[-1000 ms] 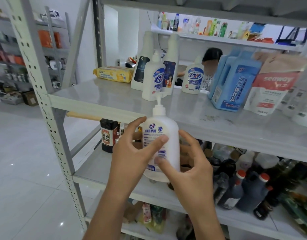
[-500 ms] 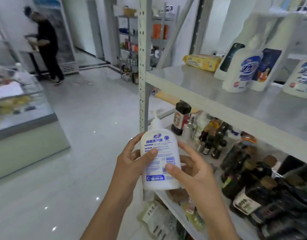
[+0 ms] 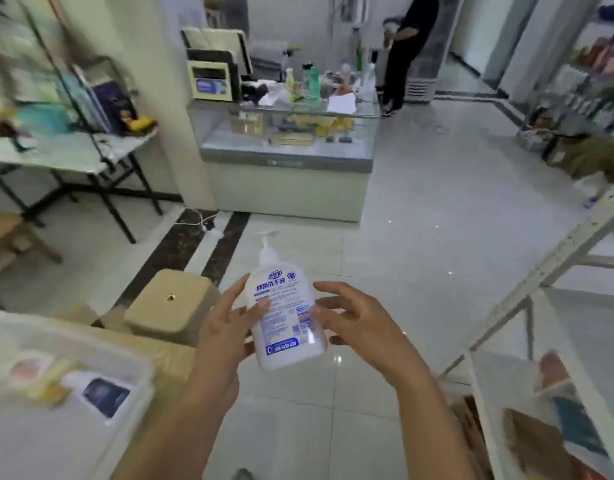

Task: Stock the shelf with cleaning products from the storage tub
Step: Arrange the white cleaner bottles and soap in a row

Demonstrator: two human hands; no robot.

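A white pump bottle of hand wash (image 3: 285,323) with blue print is held upright over the tiled floor, in the middle of the view. My left hand (image 3: 218,339) grips it, thumb across the label and fingers behind. My right hand (image 3: 365,327) is beside the bottle's right side with fingers spread and relaxed; its thumb tip just touches the bottle's edge. The translucent white storage tub (image 3: 91,332) is at the bottom left, with blurred products inside. The grey metal shelf (image 3: 558,258) runs along the right edge; only its upright and lower boards show.
A beige stool (image 3: 170,306) stands just left of my hands, behind the tub. Farther back are a glass counter (image 3: 285,154) covered with items and a folding table (image 3: 73,150) on the left. A person in black (image 3: 406,46) stands at the back.
The view has swung left, away from the shelf and toward the room and the tub. The bottle stayed in my left hand, while my right hand loosened its hold and opened.
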